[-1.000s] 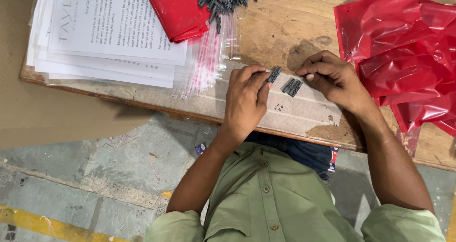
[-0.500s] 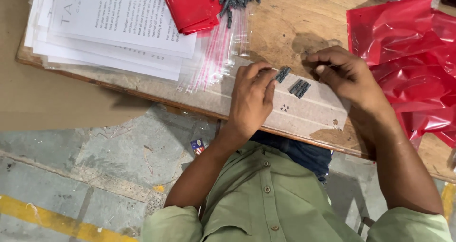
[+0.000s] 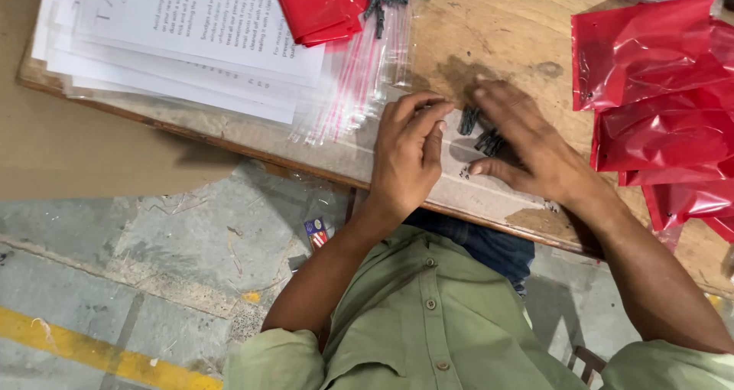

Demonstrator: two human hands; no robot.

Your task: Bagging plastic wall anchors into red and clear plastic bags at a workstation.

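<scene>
While both hands rested on the worn wooden table (image 3: 489, 46), the left hand (image 3: 409, 157) lay with its fingers (image 3: 428, 118) pressed together, their tips almost touching the small dark grey screws (image 3: 480, 130). The right hand (image 3: 527, 141) lay flat with fingers slightly spread, the screws just under its fingertips, partly hidden. Whether either hand pinched a screw, I cannot tell. Beyond the fingers lay clear zip bags with red stripes (image 3: 359, 84), and shiny red plastic bags (image 3: 657, 92) beside the right hand
</scene>
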